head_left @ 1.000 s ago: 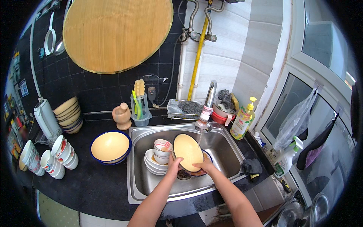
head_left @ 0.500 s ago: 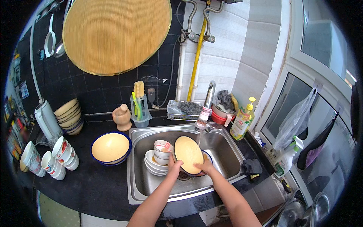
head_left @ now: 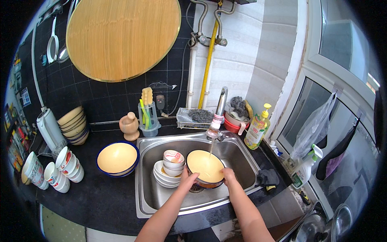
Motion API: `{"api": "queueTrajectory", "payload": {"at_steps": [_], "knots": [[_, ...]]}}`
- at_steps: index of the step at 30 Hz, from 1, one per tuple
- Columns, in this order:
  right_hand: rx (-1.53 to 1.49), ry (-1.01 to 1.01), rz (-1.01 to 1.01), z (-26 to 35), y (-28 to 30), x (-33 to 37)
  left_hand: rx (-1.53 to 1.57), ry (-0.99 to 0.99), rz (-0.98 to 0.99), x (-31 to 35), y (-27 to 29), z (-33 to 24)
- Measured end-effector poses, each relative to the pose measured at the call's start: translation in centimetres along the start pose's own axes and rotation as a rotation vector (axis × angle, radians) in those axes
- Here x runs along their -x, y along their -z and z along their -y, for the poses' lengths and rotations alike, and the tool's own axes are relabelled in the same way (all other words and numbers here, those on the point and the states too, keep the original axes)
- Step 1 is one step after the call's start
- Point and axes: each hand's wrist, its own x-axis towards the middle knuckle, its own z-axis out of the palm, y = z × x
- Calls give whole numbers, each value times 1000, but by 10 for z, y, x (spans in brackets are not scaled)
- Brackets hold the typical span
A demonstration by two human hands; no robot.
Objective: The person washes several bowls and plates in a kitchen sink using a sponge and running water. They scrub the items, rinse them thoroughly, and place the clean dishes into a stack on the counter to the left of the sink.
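Both my hands hold a yellow bowl (head_left: 204, 166) in the steel sink (head_left: 159, 201), tilted toward me under the tap (head_left: 217, 113). A thin stream of water falls from the tap into it. My left hand (head_left: 188, 180) grips the bowl's left rim. On the right rim sits my right hand (head_left: 228, 176). Just left of the bowl stands a stack of white bowls and cups (head_left: 169, 168).
A larger yellow bowl with a blue rim (head_left: 117, 159) sits on the dark counter left of the sink. Cups (head_left: 64, 169) lie at the far left, stacked bowls (head_left: 73, 125) behind. A dish soap bottle (head_left: 258, 129), scourers and a red tub stand behind the tap.
The bowl has tipped from nearly upright to lower under the tap, and water now runs into it. My hands stayed on its rim.
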Motion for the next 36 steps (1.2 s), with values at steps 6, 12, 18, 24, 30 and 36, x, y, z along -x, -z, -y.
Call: {"api": "queueTrajectory", "payload": {"at_steps": [6,12,18,24,30,36], "knots": [[167,305,-32,-2,-9,2,20,-29,-128,-13,13,18],[-35,346,82,19,-14,25,238,110,-176,-2,18,3],[-85,139,5,34,-12,41,217,266,67,-6,22,6],[-33,89,148,32,-12,42,273,267,16,-6,18,3],[132,-32,287,14,-12,24,0,-2,-70,13,1,-32],[627,448,3,-4,-13,13,-420,-297,-48,6,3,-42]]}}
